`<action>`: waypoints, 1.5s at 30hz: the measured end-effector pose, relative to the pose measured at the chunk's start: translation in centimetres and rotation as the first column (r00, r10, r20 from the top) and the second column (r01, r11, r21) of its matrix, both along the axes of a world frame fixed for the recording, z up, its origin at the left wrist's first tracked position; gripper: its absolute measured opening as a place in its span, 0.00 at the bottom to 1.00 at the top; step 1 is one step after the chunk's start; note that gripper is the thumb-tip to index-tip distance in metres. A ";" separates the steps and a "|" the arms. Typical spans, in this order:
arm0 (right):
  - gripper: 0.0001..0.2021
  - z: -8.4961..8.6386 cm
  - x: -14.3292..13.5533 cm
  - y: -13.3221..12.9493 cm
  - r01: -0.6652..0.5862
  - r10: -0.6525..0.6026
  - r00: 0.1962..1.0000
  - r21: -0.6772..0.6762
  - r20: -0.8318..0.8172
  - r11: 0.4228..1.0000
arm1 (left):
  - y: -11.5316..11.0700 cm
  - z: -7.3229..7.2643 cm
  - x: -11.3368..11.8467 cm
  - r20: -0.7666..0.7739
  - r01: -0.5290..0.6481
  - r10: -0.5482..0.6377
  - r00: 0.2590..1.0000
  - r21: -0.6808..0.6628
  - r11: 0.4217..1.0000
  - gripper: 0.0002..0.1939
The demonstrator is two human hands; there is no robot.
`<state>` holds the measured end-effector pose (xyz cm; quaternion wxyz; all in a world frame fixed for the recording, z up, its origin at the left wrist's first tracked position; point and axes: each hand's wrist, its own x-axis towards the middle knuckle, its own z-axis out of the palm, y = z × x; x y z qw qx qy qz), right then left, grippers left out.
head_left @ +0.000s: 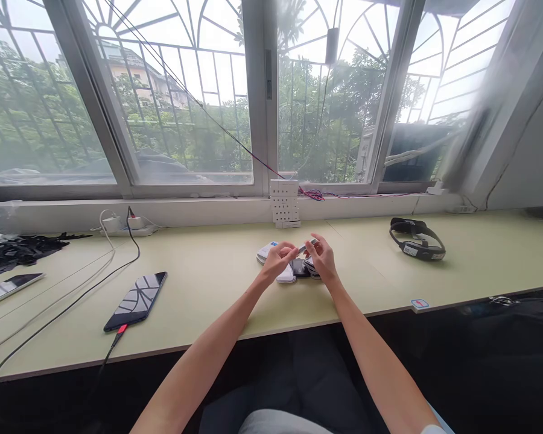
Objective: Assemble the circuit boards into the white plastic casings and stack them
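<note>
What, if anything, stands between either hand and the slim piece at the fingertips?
Nothing visible: left hand and right hand both touch the slim piece. The white item and black item appear lower in view.

A small, slim, pale object (306,246), partly hidden, slants near mid-view, right end higher.

No text is legible; white labels (409,249) on the headset (423,251) and blue-edged sticker (419,304) too small.
</note>
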<state>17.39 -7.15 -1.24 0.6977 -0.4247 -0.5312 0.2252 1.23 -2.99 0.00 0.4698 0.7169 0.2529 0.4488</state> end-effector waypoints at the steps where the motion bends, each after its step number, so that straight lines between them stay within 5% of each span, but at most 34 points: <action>1: 0.28 0.0 0.0 0.0 0.000 0.000 1.000 -0.002 0.000 1.000 | 0.1 0.0 0.0 -0.006 0.000 0.000 1.000 0.006 1.000 0.26; 21: 0.24 -0.4 0.4 0.3 0.018 -0.017 0.998 -0.012 0.055 1.000 | -0.3 0.4 -0.6 -0.151 0.024 -0.023 0.988 0.007 1.000 0.28; 35: 0.25 -0.1 0.1 0.0 -0.047 0.047 0.998 -0.006 0.034 0.999 | 0.7 0.1 -0.8 -0.006 0.091 -0.094 0.996 -0.162 0.983 0.27; 37: 0.25 -0.1 -0.1 0.0 -0.042 0.042 0.999 -0.002 0.024 0.999 | 0.8 0.0 -0.6 -0.034 0.071 -0.075 0.997 -0.113 0.991 0.25; 40: 0.25 -0.3 -0.1 0.1 -0.004 0.003 0.998 0.008 0.056 1.000 | 1.0 -0.1 -0.2 -0.116 -0.104 0.115 0.987 0.098 0.990 0.23; 45: 0.26 -0.8 0.1 0.4 0.061 -0.062 0.989 0.009 0.134 0.998 | 1.1 -0.1 -0.4 -0.243 -0.233 0.386 0.890 0.484 0.844 0.21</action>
